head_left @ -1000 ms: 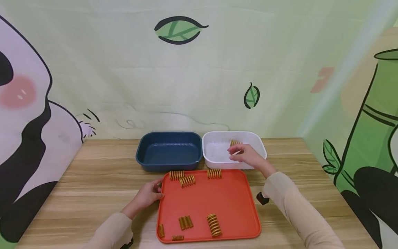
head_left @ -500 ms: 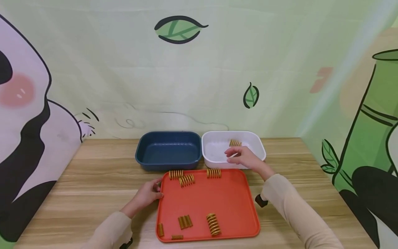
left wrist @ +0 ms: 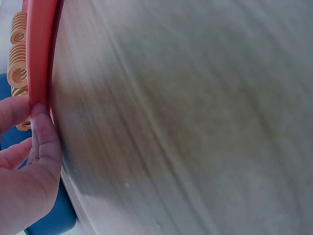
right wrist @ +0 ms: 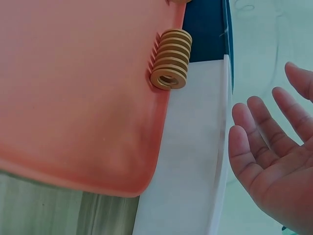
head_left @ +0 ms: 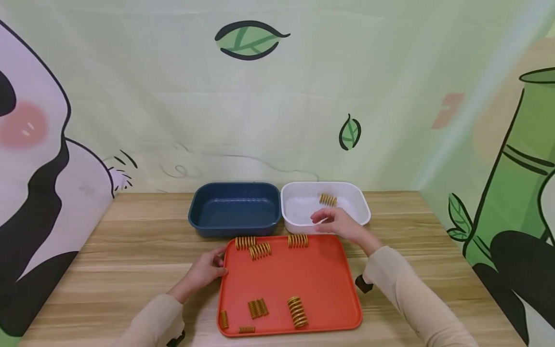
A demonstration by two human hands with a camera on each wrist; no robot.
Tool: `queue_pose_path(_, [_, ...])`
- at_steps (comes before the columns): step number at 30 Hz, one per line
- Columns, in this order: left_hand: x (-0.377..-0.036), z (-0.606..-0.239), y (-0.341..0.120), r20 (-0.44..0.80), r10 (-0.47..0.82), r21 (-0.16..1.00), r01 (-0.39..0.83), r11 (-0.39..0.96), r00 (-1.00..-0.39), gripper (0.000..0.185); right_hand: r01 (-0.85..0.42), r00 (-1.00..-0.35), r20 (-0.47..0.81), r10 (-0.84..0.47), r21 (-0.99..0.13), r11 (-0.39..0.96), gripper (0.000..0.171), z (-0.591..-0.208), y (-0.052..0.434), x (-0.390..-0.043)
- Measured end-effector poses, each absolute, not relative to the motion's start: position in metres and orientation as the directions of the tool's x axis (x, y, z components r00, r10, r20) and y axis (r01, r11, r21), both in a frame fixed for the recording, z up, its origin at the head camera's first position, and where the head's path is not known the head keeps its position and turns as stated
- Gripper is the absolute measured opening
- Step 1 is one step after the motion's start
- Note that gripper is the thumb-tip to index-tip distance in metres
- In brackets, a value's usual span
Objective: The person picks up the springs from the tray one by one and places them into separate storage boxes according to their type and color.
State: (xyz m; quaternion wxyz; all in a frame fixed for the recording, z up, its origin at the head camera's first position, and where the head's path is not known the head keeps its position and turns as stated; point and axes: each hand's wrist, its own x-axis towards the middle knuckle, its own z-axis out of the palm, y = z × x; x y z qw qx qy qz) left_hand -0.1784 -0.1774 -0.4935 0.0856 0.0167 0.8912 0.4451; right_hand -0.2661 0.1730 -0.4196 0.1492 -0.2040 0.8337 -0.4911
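Thumb and fingers of the left hand [head_left: 204,271] grip the red tray [head_left: 321,284] by its left rim, a hold that the left wrist view shows close up. The right hand [head_left: 340,224] holds nothing; its loosely bent fingers point leftward at the near rim of the white bin [head_left: 299,212], and only the right wrist view shows its palm. In the head view alone, one golden coil spring [head_left: 328,200] appears inside that bin. Three thick springs [head_left: 297,241] lie along the tray's far edge; one large spring [head_left: 297,312], a cluster of small springs [head_left: 258,308] and two slim springs [head_left: 246,330] lie nearer. The right arm reaches farther forward than the left, beige sleeves [head_left: 416,294] on both.
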Motion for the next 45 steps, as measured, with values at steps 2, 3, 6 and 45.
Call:
queue_pose_path(2, [-0.179,-0.494,-0.177,-0.14,0.105,0.796,-0.049,0.603,-0.985,0.056,-0.199,-0.869,-0.047,-0.492,-0.878,0.435,0.031,-0.42,0.173,-0.264])
queue_pose_path(3, [-0.179,-0.494,-0.177,-0.14,0.104,0.796,-0.049,0.604,-0.985,0.056,-0.2,-0.868,-0.047,-0.494,-0.877,0.436,0.031,-0.42,0.172,-0.264])
queue_pose_path(6, [-0.179,-0.494,-0.177,-0.142,0.102,0.795,-0.052,0.604,-0.985,0.056,-0.21,-0.862,-0.045,-0.506,-0.876,0.435,0.031,-0.421,0.171,-0.261])
queue_pose_path(45, [-0.178,-0.491,-0.176,-0.164,0.083,0.788,-0.08,0.611,-0.983,0.056,-0.276,-0.77,-0.078,-0.633,-0.854,0.441,0.039,-0.454,0.159,-0.248])
